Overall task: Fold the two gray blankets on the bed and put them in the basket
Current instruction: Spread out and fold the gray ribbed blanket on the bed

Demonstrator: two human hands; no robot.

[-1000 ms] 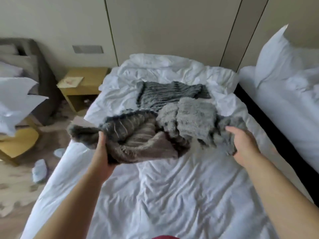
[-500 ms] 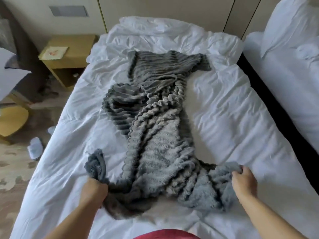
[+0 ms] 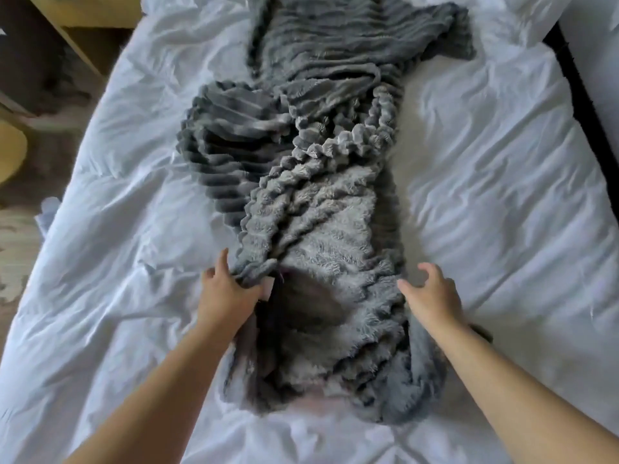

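Both hands sit further up than before, off the near corners: left hand (image 3: 227,293) pinches a ribbed fold, right hand (image 3: 432,296) loose-curled, grasping nothing. The gray blanket (image 3: 335,259) lies twisted between and beyond the fingertips on the bed (image 3: 485,162). Risk: a one-sided pull tightens the twist.

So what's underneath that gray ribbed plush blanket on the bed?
The rumpled white bedding shows all round the gray ribbed plush blanket, so it lies on that. Anything else beneath its bunched middle is covered and cannot be seen.

Wooden nightstand (image 3: 97,11) and patterned floor (image 3: 16,229) left of white bed (image 3: 502,162)
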